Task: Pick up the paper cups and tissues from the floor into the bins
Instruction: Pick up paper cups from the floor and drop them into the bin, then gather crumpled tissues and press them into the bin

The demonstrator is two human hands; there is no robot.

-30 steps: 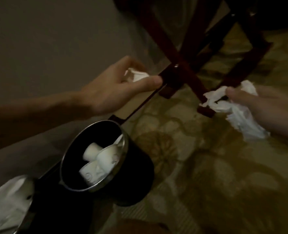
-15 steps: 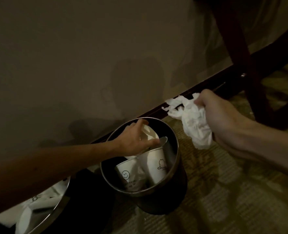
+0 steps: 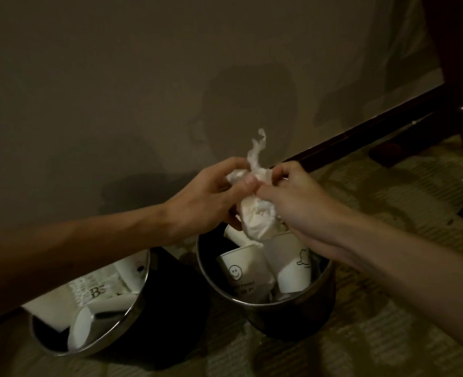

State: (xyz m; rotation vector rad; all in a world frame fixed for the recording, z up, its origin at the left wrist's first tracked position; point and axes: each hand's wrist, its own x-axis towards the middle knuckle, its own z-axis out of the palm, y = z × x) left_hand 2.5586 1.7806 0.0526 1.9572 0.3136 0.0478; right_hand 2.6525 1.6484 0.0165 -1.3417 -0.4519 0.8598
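While our left hand point(image 3: 206, 205) and right hand point(image 3: 299, 202) pinch the crumpled white tissue wad point(image 3: 257, 220) over the round black metal-rimmed bin point(image 3: 265, 302), we should release low, together.

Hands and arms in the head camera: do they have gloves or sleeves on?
No gloves: the left hand and the right hand are bare. The left forearm and the right forearm are bare too, with no sleeve in view. No watch or bracelet shows on either wrist. The light is dim, so a ring is hard to tell.
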